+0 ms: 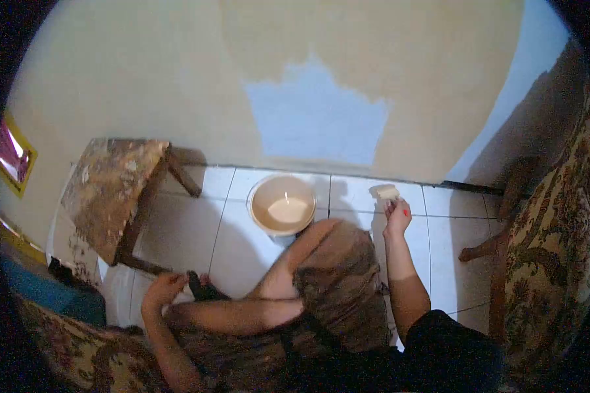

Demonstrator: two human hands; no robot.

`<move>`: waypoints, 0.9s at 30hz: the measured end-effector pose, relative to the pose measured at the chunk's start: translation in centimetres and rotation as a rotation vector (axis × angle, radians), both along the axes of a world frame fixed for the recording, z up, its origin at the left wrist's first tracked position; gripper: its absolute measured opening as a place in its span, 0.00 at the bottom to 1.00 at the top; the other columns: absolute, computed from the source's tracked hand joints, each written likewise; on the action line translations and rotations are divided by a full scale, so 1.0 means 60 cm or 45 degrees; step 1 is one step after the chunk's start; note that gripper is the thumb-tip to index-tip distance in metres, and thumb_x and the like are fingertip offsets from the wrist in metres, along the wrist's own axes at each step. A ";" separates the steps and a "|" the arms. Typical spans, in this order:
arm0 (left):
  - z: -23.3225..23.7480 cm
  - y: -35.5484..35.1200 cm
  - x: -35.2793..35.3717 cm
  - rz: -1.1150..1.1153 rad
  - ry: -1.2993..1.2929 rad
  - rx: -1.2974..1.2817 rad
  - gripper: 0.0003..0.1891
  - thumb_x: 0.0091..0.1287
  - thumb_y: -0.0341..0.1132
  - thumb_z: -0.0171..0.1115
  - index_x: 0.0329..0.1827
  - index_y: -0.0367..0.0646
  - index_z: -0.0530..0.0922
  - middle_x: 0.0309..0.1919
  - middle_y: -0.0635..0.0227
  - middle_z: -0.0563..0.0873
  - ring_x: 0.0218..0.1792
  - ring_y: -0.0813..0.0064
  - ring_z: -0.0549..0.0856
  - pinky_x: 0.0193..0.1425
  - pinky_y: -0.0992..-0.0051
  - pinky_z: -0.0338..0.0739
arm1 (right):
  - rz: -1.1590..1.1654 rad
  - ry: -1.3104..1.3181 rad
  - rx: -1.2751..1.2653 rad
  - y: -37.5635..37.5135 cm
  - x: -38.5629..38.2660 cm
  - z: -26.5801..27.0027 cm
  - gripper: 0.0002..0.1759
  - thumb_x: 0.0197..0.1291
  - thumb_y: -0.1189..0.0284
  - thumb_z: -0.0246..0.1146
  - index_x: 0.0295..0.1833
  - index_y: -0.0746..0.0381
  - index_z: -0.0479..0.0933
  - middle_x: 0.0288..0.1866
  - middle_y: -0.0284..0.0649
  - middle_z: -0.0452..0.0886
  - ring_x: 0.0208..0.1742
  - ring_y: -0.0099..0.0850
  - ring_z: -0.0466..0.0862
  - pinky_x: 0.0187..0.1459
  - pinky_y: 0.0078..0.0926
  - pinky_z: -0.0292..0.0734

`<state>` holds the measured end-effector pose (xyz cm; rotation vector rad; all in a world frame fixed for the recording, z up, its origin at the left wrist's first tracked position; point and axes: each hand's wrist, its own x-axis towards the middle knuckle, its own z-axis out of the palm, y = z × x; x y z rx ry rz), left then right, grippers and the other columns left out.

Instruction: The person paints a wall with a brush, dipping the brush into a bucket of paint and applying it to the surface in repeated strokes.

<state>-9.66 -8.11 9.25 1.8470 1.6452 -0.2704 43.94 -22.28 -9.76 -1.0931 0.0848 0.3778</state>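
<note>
My right hand (397, 216) is closed on a small paint roller (388, 192) with a cream-coloured head, held over the white floor tiles near the wall. To its left a round bucket (253, 190) stands on the floor in front of my knee, with cream paint (288, 211) inside. My left hand (166, 288) is near my leg at the lower left, its fingers bent; whether it holds anything is too small to tell. The wall (177, 98) is mostly cream, with a pale bluish patch (318, 118) low in its middle.
A worn wooden stool (111, 183) with a patchy top stands at the left. Flower-patterned chairs are at the right (550, 249) and lower left (78, 347). A blue object (56, 291) lies beside the left chair. White tiles (242, 255) surround the bucket.
</note>
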 end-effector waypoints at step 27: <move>-0.142 0.083 0.079 -0.431 -0.140 0.130 0.18 0.58 0.45 0.56 0.40 0.38 0.79 0.38 0.53 0.82 0.42 0.57 0.80 0.49 0.65 0.72 | 1.824 -1.624 -1.220 0.297 -0.274 0.183 0.11 0.49 0.69 0.57 0.35 0.64 0.77 0.27 0.47 0.80 0.30 0.37 0.81 0.34 0.34 0.73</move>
